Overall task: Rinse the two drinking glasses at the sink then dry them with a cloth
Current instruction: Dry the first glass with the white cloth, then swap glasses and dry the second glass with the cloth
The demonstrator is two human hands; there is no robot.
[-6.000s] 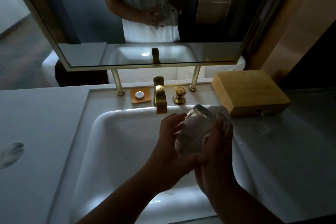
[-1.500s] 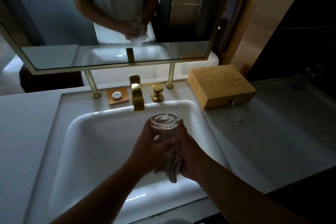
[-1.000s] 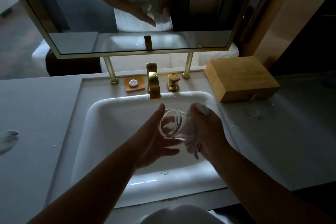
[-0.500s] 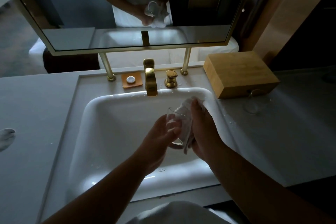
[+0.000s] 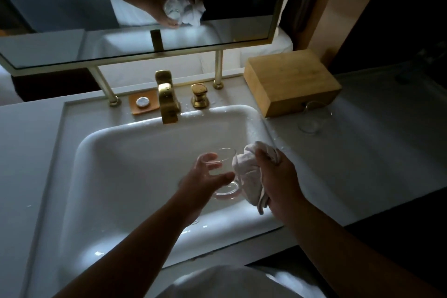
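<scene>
From the head camera, the person is standing over a white rectangular ceramic sink (image 5: 101,176) set in a pale counter (image 5: 362,152). The left hand (image 5: 203,179) is gripping a clear drinking glass (image 5: 223,174) above the basin, thumb and fingers curled round its wall, the glass tilting slightly with its thick base towards the camera. The right hand (image 5: 278,176) is clutching a bunched white cloth (image 5: 249,174), fingers closed over the fabric; the cloth is lying against the right side of the glass, and a loose corner is hanging below the hand.

A second clear drinking glass (image 5: 312,117) is standing on the counter to the right of the sink, just in front of a light wooden box (image 5: 290,82). Behind the basin a gold faucet (image 5: 167,97) is reaching over the rim, with a gold handle (image 5: 199,95) just to its right and a small orange dish (image 5: 142,104) holding a round white piece to its left. The gold-framed mirror (image 5: 145,7) above is reflecting the hands, glass and cloth. Water drops are sitting on the sink's rim.
</scene>
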